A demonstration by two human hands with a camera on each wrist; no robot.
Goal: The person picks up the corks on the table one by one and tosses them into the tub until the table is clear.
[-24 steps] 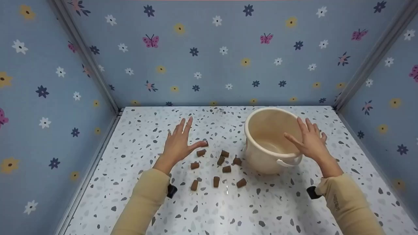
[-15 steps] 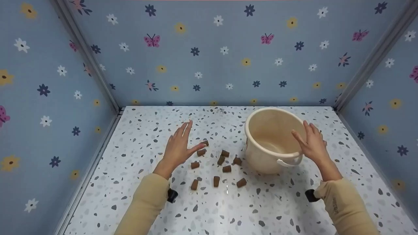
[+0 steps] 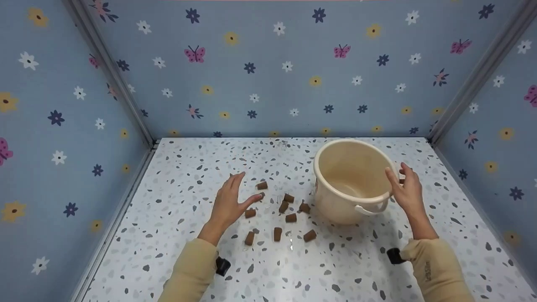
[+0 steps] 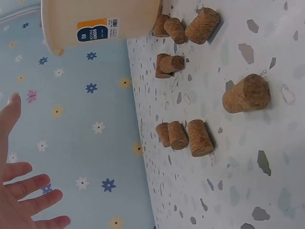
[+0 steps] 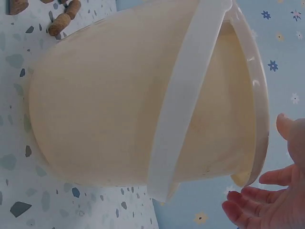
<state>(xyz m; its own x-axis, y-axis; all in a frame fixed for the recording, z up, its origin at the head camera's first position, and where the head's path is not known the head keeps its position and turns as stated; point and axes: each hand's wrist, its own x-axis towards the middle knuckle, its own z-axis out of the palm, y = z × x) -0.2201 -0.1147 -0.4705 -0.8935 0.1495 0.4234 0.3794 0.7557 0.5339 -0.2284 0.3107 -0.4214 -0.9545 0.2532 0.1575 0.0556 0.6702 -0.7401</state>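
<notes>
Above the speckled tabletop my left hand [image 3: 228, 205] hovers with its fingers extended and thumb spread, holding nothing. Beneath and beside it lie several brown corks [image 3: 291, 217], loosely scattered; the left thumb covers part of that group. A cream plastic bucket [image 3: 335, 205] stands upright right of the corks. Its white handle [image 5: 183, 95] hangs down along the outside. My right hand [image 3: 407, 193] is at the bucket's right rim, thumb toward the rim and fingers outside. In the right wrist view those fingers [image 5: 257, 205] are loosely bent, with a small gap between thumb and rim.
A small brown patch [image 3: 402, 181] shows between the right thumb and fingers; what it is cannot be told. Flowered blue panels [image 3: 272, 75] enclose the table [image 3: 188, 167] at the back and both sides. The bucket carries a label [image 4: 97, 30].
Both hands have come lower and nearer to me. The right hand has shifted outward from over the bucket's opening to its right rim. Bucket and corks stay where they were.
</notes>
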